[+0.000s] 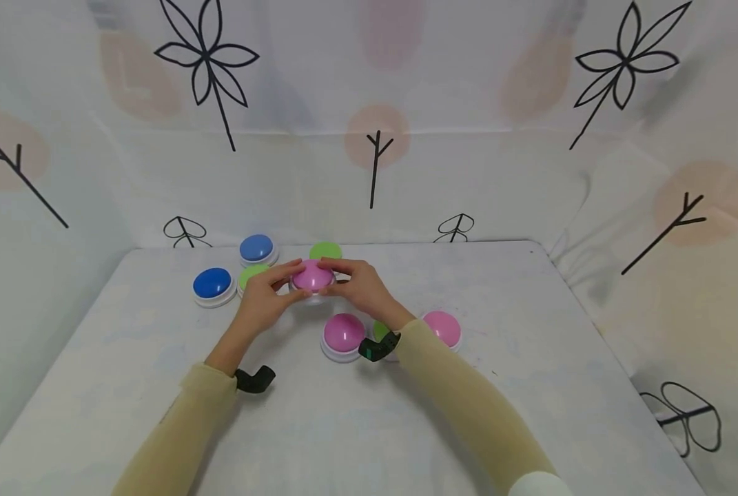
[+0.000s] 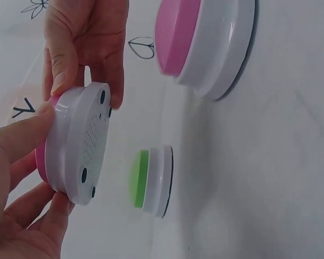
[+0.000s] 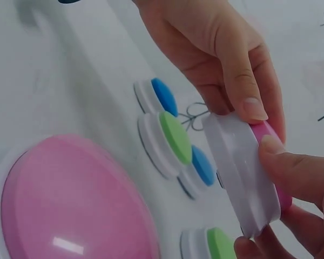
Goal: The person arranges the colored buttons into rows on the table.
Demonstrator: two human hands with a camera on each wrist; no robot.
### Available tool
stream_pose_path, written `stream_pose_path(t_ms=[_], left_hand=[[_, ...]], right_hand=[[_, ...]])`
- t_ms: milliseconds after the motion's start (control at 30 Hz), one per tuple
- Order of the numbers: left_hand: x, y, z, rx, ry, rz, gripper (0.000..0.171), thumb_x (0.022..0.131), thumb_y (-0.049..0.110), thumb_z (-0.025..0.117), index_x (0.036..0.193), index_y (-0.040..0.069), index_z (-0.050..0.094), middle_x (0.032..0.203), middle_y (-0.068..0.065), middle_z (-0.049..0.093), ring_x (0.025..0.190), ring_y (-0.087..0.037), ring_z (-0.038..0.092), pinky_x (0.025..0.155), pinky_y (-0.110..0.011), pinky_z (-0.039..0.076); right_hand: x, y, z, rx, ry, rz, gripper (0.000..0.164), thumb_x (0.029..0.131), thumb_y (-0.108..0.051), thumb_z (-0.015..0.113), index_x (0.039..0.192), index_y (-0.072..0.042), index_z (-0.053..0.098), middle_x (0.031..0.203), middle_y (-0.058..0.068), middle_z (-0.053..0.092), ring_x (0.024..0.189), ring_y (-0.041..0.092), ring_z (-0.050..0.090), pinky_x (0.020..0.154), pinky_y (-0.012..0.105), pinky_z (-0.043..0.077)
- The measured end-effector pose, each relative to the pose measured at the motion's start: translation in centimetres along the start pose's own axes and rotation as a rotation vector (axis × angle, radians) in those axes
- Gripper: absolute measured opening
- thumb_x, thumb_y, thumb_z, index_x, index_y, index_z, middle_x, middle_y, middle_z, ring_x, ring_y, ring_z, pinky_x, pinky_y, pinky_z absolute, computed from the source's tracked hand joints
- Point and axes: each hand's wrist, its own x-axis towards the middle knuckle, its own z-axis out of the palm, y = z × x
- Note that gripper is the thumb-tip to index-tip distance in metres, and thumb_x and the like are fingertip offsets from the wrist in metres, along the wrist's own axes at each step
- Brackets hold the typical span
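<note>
One pink button point(image 1: 313, 277) raised over the white table point(image 1: 325, 434), left hand point(image 1: 262, 301) pinching its left side, right hand point(image 1: 364, 286) pinching its right, a green button point(image 1: 326, 250) behind, two blue buttons point(image 1: 212, 283) off left.

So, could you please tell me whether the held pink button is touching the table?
Apart. The left wrist view shows the held pink button clear of the table, its underside exposed, with open space between.

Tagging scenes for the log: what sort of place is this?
Probably a makeshift recording booth, though I can't be sure: a pale tabletop, plant-printed sheeting around it, and black devices at both wrists.
</note>
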Motion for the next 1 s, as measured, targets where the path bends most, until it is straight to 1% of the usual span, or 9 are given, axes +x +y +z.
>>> stream_pose_path(t_ms=[167,367,467,600,767,867,1000], left_hand=[[-0.3,0.3,1.1,-0.012,-0.024,0.038,0.052,0.088,0.027,0.078,0.137,0.015,0.062,0.145,-0.002,0.054,0.135,-0.023,0.048,0.106,-0.039,0.043],[-0.6,0.7,2.9,-0.042,-0.054,0.079,0.05,0.087,0.022,0.079,0.134,0.012,0.064,0.143,-0.002,0.056,0.135,-0.024,0.048,0.106,-0.039,0.043],[-0.6,0.9,3.9,-0.055,-0.068,0.098,0.049,0.087,0.018,0.079,0.133,0.011,0.065,0.142,-0.003,0.056,0.134,-0.024,0.049,0.106,-0.039,0.043],[-0.5,1.5,5.2,-0.062,-0.086,0.115,0.047,0.087,0.015,0.079,0.132,0.012,0.066,0.141,-0.002,0.057,0.132,-0.022,0.051,0.105,-0.036,0.044],[-0.2,2.3,6.8,-0.102,-0.116,0.14,0.045,0.087,0.01,0.078,0.13,0.01,0.067,0.14,-0.002,0.059,0.131,-0.021,0.053,0.103,-0.033,0.046],[0.0,2.9,7.8,-0.138,-0.146,0.162,0.044,0.087,0.009,0.078,0.129,0.009,0.067,0.14,-0.002,0.059,0.131,-0.021,0.052,0.102,-0.032,0.046],[0.2,3.8,9.2,-0.17,-0.211,0.205,0.044,0.087,0.01,0.078,0.13,0.009,0.067,0.141,-0.004,0.057,0.132,-0.02,0.051,0.102,-0.031,0.046]], right_hand=[[-1.5,0.5,-0.8,0.012,0.027,0.004,0.049,0.088,-0.013,0.078,0.135,-0.018,0.064,0.14,-0.002,0.058,0.124,0.016,0.056,0.096,0.029,0.051],[-3.5,1.2,-1.9,-0.033,0.039,0.027,0.048,0.088,-0.018,0.078,0.134,-0.023,0.065,0.141,-0.007,0.056,0.128,0.014,0.053,0.098,0.031,0.05],[-4.5,1.6,-2.5,-0.039,0.044,0.026,0.047,0.088,-0.019,0.078,0.134,-0.024,0.065,0.142,-0.008,0.056,0.13,0.014,0.052,0.099,0.032,0.05],[-5.7,2.2,-3.6,-0.03,0.057,0.026,0.047,0.088,-0.017,0.078,0.133,-0.021,0.066,0.142,-0.007,0.055,0.131,0.016,0.051,0.099,0.033,0.05],[-7.3,2.6,-5.0,0.015,0.068,0.072,0.047,0.088,-0.017,0.078,0.133,-0.02,0.066,0.143,-0.008,0.055,0.131,0.017,0.052,0.101,0.033,0.048],[-8.4,2.9,-6.1,0.021,0.068,0.098,0.048,0.088,-0.017,0.078,0.134,-0.021,0.065,0.144,-0.009,0.054,0.131,0.02,0.052,0.102,0.034,0.047],[-10.2,3.5,-7.6,-0.001,0.088,0.115,0.05,0.087,-0.018,0.078,0.135,-0.019,0.064,0.145,-0.007,0.053,0.132,0.022,0.051,0.101,0.035,0.047]])
